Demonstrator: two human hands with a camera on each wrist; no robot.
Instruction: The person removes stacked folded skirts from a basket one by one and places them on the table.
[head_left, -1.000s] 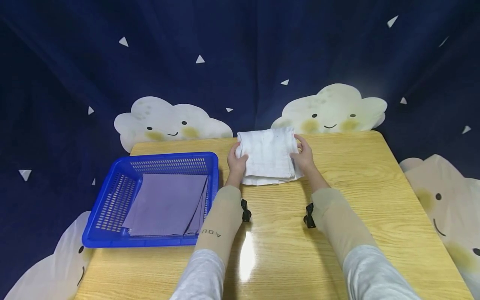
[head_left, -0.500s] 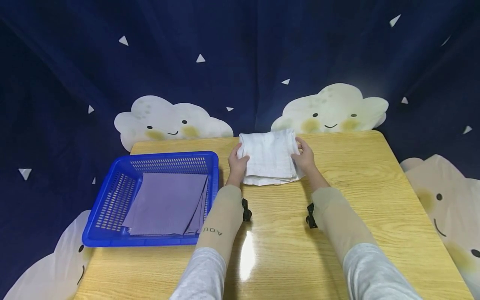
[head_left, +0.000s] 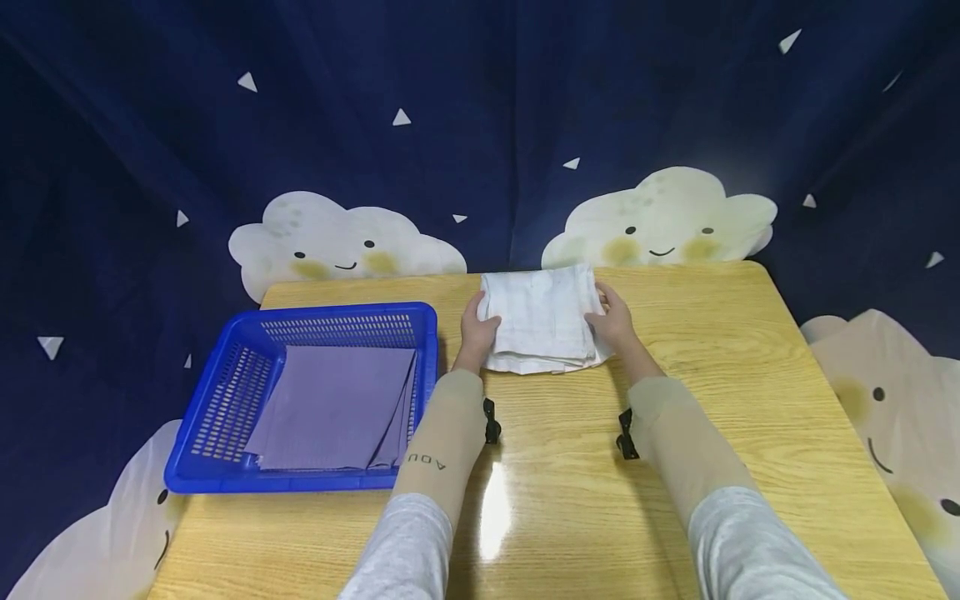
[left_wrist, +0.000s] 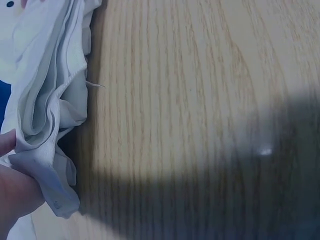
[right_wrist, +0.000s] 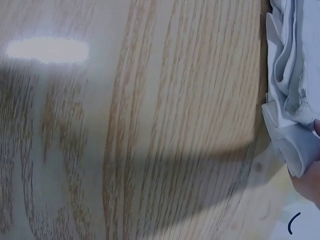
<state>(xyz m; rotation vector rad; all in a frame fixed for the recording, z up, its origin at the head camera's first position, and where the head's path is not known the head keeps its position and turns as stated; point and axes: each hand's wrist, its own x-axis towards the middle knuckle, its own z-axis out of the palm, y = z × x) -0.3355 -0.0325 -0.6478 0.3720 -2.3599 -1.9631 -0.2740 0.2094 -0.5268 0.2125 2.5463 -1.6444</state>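
A white cloth (head_left: 542,317), folded into a layered bundle, is at the far edge of the table in the head view. On its left side my left hand (head_left: 477,332) grips the edge, thumb on top. My right hand (head_left: 615,323) holds the opposite side the same way. Seen from the left wrist, the stacked folds of the cloth (left_wrist: 55,100) sit beside part of the left hand (left_wrist: 19,197). Similar layers of cloth (right_wrist: 287,85) show in the right wrist view, with a bit of the right hand (right_wrist: 307,185). Fingers under the cloth are hidden.
To the left on the wooden table (head_left: 555,500) stands a blue plastic basket (head_left: 300,482) with slotted walls. Folded purple cloths (head_left: 333,408) lie in it. A dark blue curtain (head_left: 480,100) with cloud prints hangs right behind the table's far edge.
Both hands have shifted the white cloth slightly toward me and to the right. Its far edge has come down a little in the head view. The basket has stayed put.
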